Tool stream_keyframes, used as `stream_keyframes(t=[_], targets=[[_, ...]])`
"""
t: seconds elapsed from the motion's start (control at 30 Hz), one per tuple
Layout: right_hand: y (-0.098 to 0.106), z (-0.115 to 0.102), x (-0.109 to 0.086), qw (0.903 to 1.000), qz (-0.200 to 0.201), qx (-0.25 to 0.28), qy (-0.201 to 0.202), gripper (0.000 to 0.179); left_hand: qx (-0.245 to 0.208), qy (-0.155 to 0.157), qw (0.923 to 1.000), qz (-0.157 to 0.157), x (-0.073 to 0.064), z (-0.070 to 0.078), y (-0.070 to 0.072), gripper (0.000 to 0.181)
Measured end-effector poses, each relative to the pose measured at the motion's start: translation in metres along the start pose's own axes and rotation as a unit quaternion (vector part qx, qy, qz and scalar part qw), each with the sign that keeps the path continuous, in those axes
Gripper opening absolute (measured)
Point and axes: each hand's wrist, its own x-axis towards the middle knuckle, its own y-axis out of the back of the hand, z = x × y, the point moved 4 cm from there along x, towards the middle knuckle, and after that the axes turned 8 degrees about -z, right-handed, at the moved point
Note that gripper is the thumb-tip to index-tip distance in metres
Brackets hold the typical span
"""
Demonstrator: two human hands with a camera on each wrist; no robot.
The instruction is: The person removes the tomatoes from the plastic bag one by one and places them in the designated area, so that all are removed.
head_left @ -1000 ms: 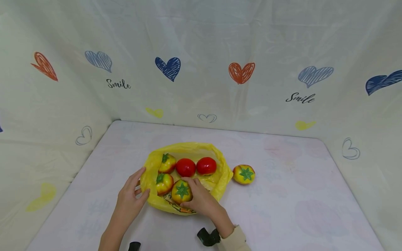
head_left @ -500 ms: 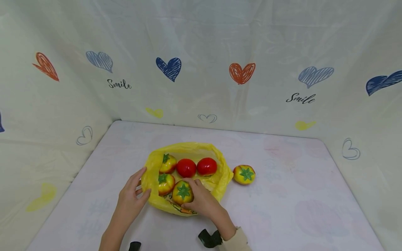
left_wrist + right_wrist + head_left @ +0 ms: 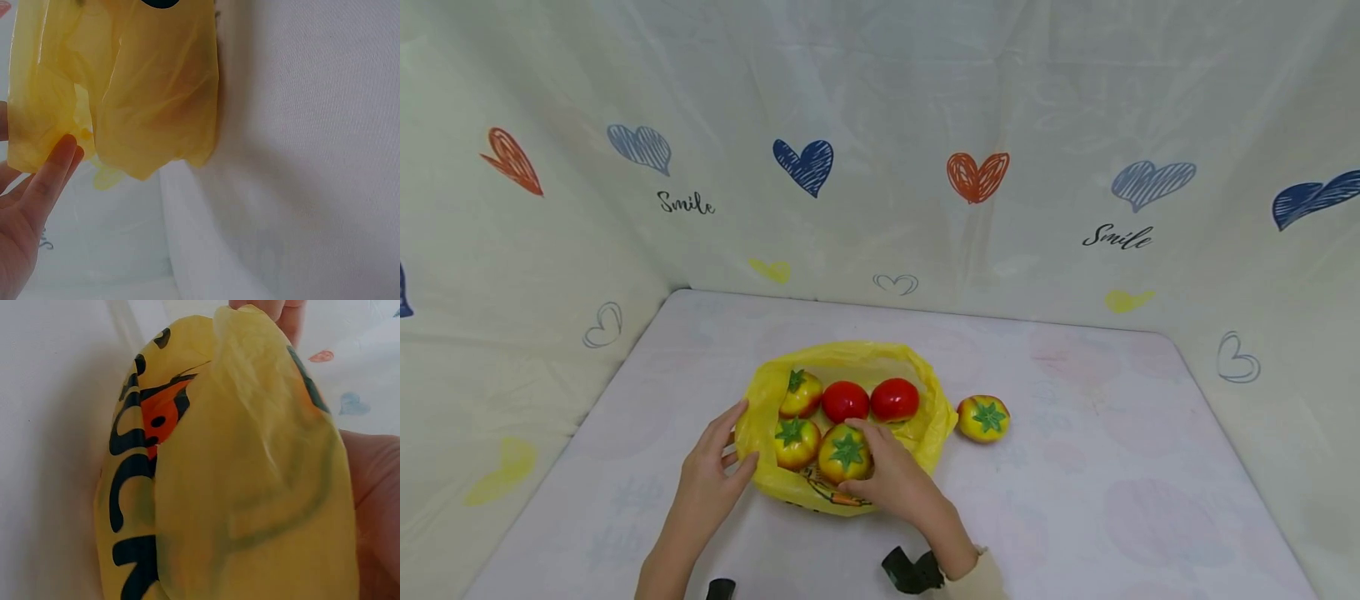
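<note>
A yellow plastic bag (image 3: pixel 934 442) lies with its mouth spread wide on the table. My left hand (image 3: pixel 711 462) holds its left edge, and the left wrist view shows the fingers (image 3: pixel 53 172) at the thin plastic. My right hand (image 3: pixel 891 471) grips a yellow-and-red tomato (image 3: pixel 845 454) with a green star-shaped top, inside the bag. Next to it are two similar tomatoes (image 3: pixel 797 442), one behind the other. Farther back sit two plain red tomatoes (image 3: pixel 895 400). In the right wrist view the printed bag wall (image 3: pixel 269 487) hides most of that hand.
Another yellow-and-red tomato (image 3: pixel 983 418) rests on the white table (image 3: pixel 1075 500), just right of the bag. Black wrist-camera parts (image 3: pixel 912 572) show near the front edge. A pale curtain (image 3: pixel 880 100) with printed hearts stands behind and at both sides.
My right hand has shifted slightly right and away from me, carrying the gripped tomato along. More of the tomato to its left now shows. My left hand has stayed at the bag's edge.
</note>
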Motion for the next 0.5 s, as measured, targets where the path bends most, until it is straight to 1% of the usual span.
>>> stream_keyframes(t=[0.2, 0.5], targets=[[0.007, 0.001, -0.007, 0.9998, 0.015, 0.016, -0.002, 0.072, 0.003, 0.001, 1.0000, 0.001, -0.001, 0.000, 0.001, 0.064], [0.022, 0.000, -0.025, 0.9973, 0.058, 0.038, 0.022, 0.074, 0.007, 0.003, 1.0000, 0.003, -0.001, 0.000, 0.001, 0.064]])
